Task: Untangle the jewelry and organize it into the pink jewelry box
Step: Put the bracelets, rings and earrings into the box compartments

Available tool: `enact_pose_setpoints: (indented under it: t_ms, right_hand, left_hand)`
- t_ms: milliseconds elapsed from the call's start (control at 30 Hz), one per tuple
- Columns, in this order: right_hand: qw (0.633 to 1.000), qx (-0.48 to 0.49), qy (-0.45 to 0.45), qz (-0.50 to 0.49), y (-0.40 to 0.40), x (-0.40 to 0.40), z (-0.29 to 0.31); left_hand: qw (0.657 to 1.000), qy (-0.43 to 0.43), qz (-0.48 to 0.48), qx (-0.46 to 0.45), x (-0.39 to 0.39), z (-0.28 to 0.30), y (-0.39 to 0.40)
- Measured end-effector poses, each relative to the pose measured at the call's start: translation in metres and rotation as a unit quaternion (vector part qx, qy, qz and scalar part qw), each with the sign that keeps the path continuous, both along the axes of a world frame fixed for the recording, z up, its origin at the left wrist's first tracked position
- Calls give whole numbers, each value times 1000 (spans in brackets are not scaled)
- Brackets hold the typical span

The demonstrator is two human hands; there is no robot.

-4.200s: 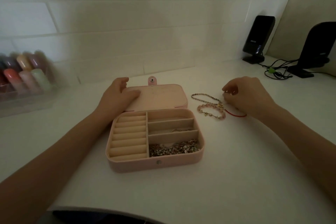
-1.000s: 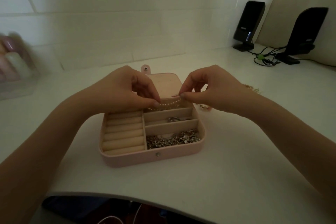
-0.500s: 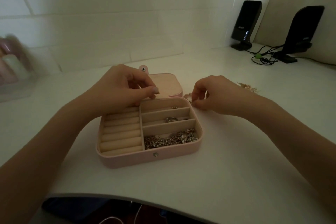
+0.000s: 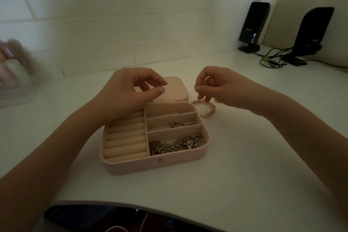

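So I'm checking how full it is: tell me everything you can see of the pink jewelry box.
The pink jewelry box lies open on the white table, lid flat behind, snap stud on its front wall. Cream lining: ring rolls on its left, three compartments on its right. The nearest holds a silvery chain pile, the middle a ring, the farthest a small piece. The left hand hovers above it.

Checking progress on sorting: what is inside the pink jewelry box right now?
In the jewelry box: a silvery chain heap in the nearest compartment, a ring in the middle one, a small piece in the farthest. The left hand covers the far ring rolls.
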State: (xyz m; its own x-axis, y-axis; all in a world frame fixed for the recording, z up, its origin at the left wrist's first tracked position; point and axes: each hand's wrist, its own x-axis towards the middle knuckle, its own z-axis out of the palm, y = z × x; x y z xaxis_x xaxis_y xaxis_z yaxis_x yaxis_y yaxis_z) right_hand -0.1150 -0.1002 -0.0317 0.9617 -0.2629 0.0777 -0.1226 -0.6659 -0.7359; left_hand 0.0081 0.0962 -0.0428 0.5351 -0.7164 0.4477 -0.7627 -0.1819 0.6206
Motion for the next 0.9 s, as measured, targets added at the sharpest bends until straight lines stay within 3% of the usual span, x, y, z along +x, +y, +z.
enact_pose_setpoints:
  t_ms: [133,233,367,433,500,567,667,800,900]
  right_hand:
    - [968,-209,131,37,2,-2,-5]
    - [959,-204,186,65,5,-4,-6]
    - [959,-237,144,54,4,0,-9]
    - [984,-171,46,15,3,1,-5]
    - [998,-25,-51,-10,5,-1,5]
    - [987,124,-98,17,12,-3,12]
    - [938,314,-116,85,28,-3,10]
    - [896,416,-121,97,39,0,4]
    - [894,425,-128,61,35,0,6]
  left_hand:
    - [1000,-10,0,19,-1,-2,0]
    - [1000,-10,-5,26,0,-3,0]
    - [999,-15,-5,31,0,-2,-1]
    - [999,-13,-4,32,0,-3,-1]
    - [999,0,-14,34,1,-3,-1]
    - [998,28,-41,47,1,-2,-2]
    - [987,120,-98,35,-3,-1,-4]
    - [964,225,-143,-22,-6,-1,-5]
    - [963,234,-126,-47,-4,4,-3]
